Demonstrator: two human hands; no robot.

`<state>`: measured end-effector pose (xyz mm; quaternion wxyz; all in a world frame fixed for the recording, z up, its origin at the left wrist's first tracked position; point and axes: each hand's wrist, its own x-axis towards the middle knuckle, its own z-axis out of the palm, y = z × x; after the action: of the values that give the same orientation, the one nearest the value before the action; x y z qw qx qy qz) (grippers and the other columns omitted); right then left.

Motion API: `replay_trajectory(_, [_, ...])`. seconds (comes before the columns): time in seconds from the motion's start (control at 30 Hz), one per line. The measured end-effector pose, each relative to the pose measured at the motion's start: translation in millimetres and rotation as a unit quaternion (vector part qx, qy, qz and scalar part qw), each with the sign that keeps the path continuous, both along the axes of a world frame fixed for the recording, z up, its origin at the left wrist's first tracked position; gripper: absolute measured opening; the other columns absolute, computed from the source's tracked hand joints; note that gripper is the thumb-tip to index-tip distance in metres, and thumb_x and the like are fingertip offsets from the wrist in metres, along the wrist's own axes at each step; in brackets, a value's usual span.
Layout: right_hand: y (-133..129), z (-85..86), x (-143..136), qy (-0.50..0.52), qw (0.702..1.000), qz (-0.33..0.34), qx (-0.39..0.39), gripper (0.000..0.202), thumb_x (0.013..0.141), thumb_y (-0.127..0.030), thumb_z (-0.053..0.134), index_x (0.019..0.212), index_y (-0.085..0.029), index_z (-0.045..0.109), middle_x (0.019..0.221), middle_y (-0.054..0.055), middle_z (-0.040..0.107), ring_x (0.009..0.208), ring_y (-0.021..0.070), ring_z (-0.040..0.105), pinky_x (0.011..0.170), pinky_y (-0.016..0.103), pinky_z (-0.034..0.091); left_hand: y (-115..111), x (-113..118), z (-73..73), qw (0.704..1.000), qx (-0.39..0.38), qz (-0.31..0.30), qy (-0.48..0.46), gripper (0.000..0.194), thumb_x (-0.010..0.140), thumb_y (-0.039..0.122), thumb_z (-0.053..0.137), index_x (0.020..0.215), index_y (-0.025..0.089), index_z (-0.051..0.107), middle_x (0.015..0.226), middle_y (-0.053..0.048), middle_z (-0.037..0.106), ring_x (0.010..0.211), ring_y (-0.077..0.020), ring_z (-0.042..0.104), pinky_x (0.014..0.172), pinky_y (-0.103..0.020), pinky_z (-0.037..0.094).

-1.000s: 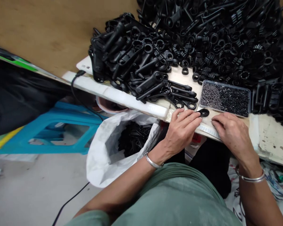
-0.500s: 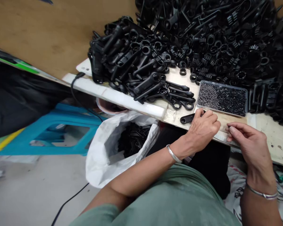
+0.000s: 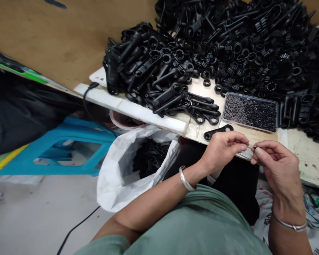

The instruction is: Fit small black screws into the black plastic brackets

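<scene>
Evidently for easy reach, the heap of black parts (image 3: 236, 46) is banked across the upper right of the frame, leaving a strip of worktop (image 3: 307, 147) free along the near edge. Below that edge, left of centre, a white sack (image 3: 114, 180) gapes wide, which keeps its dark contents accessible. Right of centre, a clear box (image 3: 277, 117) of tiny pieces sits just beyond the hands, likely to shorten each reach. The left hand (image 3: 224, 146) faces the right hand (image 3: 278, 164), its thumb and fingertips close together; whether they hold anything, I cannot tell. Just beyond its knuckles lies a flat black lever (image 3: 217, 131), leaving both hands free. Smallest, a dark bit (image 3: 255, 148) is clamped between right thumb and forefinger, presumably being too tiny for a fuller grip
</scene>
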<state>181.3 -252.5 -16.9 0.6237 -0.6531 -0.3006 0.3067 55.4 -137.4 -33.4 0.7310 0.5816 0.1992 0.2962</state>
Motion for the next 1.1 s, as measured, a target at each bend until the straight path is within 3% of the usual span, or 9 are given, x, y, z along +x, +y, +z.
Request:
replay_trajectory(0.27, [1,3.0,-7,-0.108,0.993,0.01,-0.043,0.012,0.078,-0.026,0.078,0.087,-0.022,0.073,0.076,0.0,0.07,0.058,0.0114,0.065,0.056,0.023,0.056,0,-4,3.0,0.999,-0.03,0.002,-0.012,0.006,0.077,0.007,0.069,0.081,0.012,0.071,0.078,-0.003,0.071,0.072,-0.011,0.066,0.068,-0.021,0.055])
replay_trajectory(0.6, [4,6.3,-13,-0.168,0.983,0.005,-0.069,0.01,0.078,-0.03,0.076,0.083,-0.022,0.072,0.071,-0.001,0.07,0.054,0.0112,0.063,0.053,0.022,0.054,-2,-5,2.2,0.999,-0.046,0.008,-0.018,0.006,0.074,0.005,0.072,0.075,0.011,0.071,0.071,0.0,0.068,0.066,-0.008,0.062,0.066,-0.019,0.052])
replay_trajectory(0.77, [-1,4.7,-19,-0.312,0.942,-0.017,-0.12,0.02,0.087,-0.039,0.066,0.085,-0.021,0.074,0.061,0.0,0.067,0.052,0.0145,0.063,0.054,0.026,0.054,-7,-5,0.6,0.999,-0.033,0.04,0.003,0.005,0.076,0.007,0.072,0.074,0.012,0.072,0.071,-0.001,0.07,0.066,-0.0104,0.065,0.065,-0.021,0.055])
replay_trajectory(0.97, [-6,0.7,-25,-0.426,0.899,-0.016,-0.103,0.02,0.093,-0.035,0.06,0.096,-0.022,0.074,0.078,0.005,0.075,0.063,0.0187,0.069,0.072,0.034,0.058,-14,-6,-1.7,0.997,0.014,0.075,0.03,0.006,0.079,0.011,0.07,0.077,0.014,0.074,0.076,-0.003,0.074,0.069,-0.0126,0.068,0.063,-0.021,0.057])
replay_trajectory(1.1, [-4,0.3,-28,-0.454,0.885,-0.018,-0.102,0.017,0.093,-0.032,0.06,0.093,-0.022,0.074,0.081,0.005,0.076,0.063,0.0187,0.069,0.07,0.033,0.058,-15,-8,-1.8,0.993,0.079,0.077,0.044,0.007,0.083,0.011,0.068,0.08,0.014,0.074,0.079,-0.003,0.075,0.072,-0.0139,0.071,0.067,-0.022,0.059])
